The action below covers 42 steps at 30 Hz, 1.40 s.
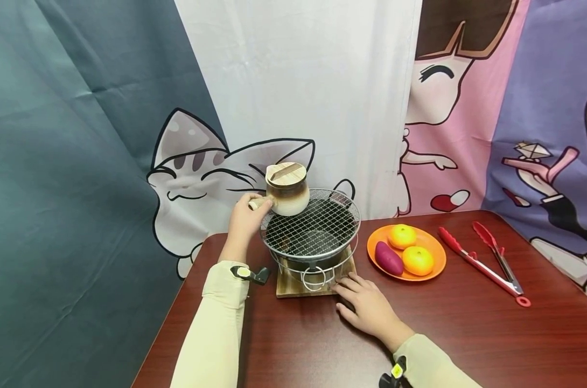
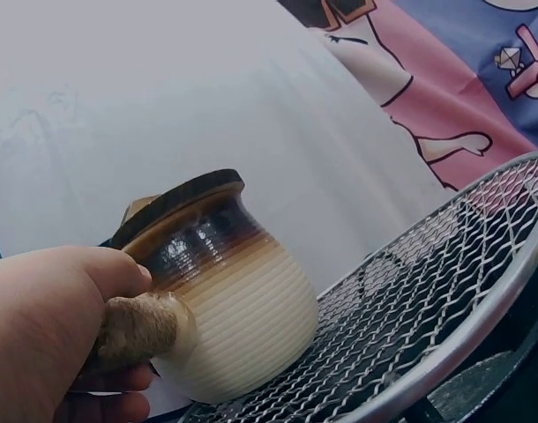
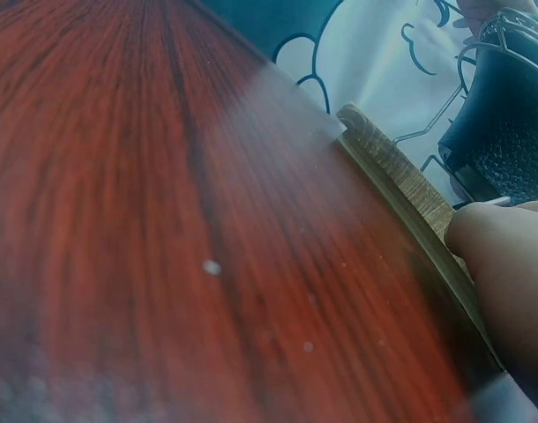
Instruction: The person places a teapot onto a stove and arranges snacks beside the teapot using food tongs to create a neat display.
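Note:
My left hand (image 1: 247, 218) grips the stubby side handle (image 2: 141, 328) of a small ceramic pot (image 1: 288, 199), brown above and cream below, topped with a wooden lid (image 1: 286, 174). The pot is at the far left part of a round wire grill mesh (image 1: 318, 226); whether its base touches the mesh I cannot tell. Beneath the mesh stands a dark stove bowl in a wire frame, on a wooden board (image 1: 286, 285). My right hand (image 1: 366, 307) lies at the board's front right corner, fingers extended and touching it. In the right wrist view the thumb (image 3: 507, 256) is beside the board's edge.
Right of the stove, an orange plate (image 1: 436, 264) holds two mandarins (image 1: 418, 261) and a purple sweet potato (image 1: 389, 258). Red-tipped tongs (image 1: 489, 269) lie spread farther right on the red-brown table (image 1: 516, 350). A printed curtain (image 1: 342, 81) hangs behind.

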Each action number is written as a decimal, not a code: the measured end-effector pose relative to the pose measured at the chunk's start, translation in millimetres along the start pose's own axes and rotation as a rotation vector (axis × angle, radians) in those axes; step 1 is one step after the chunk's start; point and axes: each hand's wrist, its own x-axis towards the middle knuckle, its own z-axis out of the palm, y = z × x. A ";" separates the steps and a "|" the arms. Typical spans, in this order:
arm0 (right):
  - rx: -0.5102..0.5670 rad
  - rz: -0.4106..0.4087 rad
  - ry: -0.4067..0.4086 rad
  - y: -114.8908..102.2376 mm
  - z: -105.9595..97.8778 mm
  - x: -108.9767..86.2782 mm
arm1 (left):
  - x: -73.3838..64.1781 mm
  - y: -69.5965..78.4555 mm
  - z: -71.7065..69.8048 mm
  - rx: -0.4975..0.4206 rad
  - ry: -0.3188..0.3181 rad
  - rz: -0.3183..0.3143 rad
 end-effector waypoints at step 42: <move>-0.001 -0.003 -0.009 -1.1 -2.0 0.5 | -61.8 -38.3 -19.8 0.005 -0.090 -0.068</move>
